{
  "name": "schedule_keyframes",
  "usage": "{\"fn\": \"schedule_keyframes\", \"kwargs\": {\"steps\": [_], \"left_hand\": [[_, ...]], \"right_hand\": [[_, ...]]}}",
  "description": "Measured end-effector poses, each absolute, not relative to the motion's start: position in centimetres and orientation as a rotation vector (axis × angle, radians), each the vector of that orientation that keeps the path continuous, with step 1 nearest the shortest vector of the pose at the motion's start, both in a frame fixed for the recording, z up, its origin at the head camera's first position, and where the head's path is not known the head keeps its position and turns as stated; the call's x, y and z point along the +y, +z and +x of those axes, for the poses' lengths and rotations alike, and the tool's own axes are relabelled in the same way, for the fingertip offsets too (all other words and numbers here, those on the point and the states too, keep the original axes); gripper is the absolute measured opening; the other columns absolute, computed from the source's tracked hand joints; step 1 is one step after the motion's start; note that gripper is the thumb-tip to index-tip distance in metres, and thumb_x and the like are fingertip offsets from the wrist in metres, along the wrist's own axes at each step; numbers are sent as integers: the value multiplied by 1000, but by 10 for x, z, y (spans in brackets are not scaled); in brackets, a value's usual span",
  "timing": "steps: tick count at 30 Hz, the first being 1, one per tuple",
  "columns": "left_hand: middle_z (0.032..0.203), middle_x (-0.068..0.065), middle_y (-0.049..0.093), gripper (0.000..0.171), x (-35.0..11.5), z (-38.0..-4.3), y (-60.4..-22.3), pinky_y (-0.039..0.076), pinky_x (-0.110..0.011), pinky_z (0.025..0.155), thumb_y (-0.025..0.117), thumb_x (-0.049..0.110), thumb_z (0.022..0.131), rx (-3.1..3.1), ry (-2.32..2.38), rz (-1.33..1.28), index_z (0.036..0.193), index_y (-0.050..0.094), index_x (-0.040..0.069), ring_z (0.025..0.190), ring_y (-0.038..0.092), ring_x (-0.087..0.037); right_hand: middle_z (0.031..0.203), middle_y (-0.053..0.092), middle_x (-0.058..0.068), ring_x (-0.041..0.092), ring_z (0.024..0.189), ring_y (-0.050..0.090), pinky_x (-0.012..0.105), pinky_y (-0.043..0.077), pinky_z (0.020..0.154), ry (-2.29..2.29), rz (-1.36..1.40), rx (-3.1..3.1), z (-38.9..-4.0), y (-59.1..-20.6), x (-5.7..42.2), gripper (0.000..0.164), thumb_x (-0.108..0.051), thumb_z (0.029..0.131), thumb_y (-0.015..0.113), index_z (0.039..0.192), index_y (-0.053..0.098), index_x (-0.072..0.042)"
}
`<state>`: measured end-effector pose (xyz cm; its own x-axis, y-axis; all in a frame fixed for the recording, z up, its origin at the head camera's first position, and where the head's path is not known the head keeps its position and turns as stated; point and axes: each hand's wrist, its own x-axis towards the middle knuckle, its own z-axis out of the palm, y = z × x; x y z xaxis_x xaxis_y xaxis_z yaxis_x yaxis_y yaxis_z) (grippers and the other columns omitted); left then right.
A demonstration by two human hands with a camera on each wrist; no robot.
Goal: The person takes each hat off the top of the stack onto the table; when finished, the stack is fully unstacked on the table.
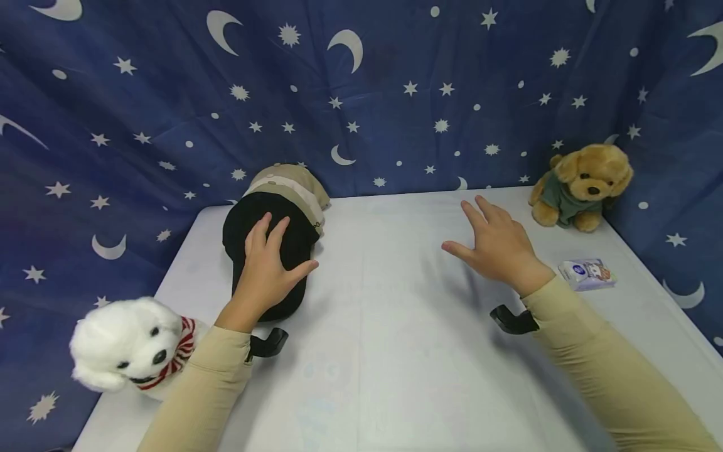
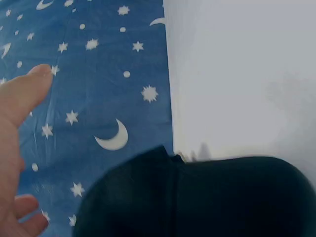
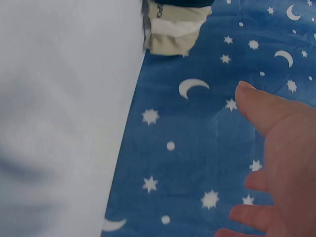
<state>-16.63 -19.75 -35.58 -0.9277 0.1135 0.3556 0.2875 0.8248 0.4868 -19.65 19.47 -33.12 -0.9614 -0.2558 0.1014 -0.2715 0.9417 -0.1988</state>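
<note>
My left hand [image 1: 264, 274] is held over a black cap [image 1: 294, 242], thumb out to the side and fingers spread; contact with the cap cannot be told. Behind the black cap and partly covered by it lies a beige and white cloth item [image 1: 294, 182], probably another cap. In the left wrist view the dark cap [image 2: 217, 197] fills the lower part, below and right of the thumb. My right hand [image 1: 499, 245] hovers above the white table with spread fingers, holding nothing. Its wrist view shows the beige and white item [image 3: 175, 32] at the top.
A white plush dog [image 1: 130, 345] with a striped scarf sits at the left edge, beside my left forearm. At the far right corner sits a brown plush dog [image 1: 590, 182] in a green top. A small purple and white packet [image 1: 587, 274] lies on the white table [image 1: 384, 351]. Starry blue cloth [image 1: 384, 100] hangs behind.
</note>
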Motion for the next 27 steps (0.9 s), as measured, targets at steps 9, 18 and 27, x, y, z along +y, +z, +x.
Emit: {"fn": "schedule_keyframes", "kwargs": {"steps": [9, 18, 27], "left_hand": [[151, -27, 31, 87, -226, -156, -378, 28, -62, 110, 88, 20, 79, -2521, -962, -216, 147, 40, -5, 141, 29, -44], [149, -26, 37, 83, -253, -145, -405, 26, -56, 114, 86, 17, 80, -2476, -1044, -27, 146, 41, -5, 140, 31, -41], [149, -28, 34, 85, -266, -138, -418, 32, -56, 109, 83, 19, 84, -2515, -1175, 147, 150, 34, -4, 136, 34, -43]], "right_hand": [[157, 27, 28, 52, 136, 35, 67, 34, 104, 448, 522, -2962, -198, -344, 167, 86, -50, 93, 67, 153, 34, 2], [157, 30, 25, 49, 136, 36, 64, 35, 104, 564, 619, -2928, -201, -352, 142, 84, -49, 92, 68, 153, 36, -2], [157, 31, 23, 47, 137, 36, 62, 36, 106, 634, 683, -2930, -204, -360, 122, 85, -49, 91, 70, 153, 37, -2]]}}
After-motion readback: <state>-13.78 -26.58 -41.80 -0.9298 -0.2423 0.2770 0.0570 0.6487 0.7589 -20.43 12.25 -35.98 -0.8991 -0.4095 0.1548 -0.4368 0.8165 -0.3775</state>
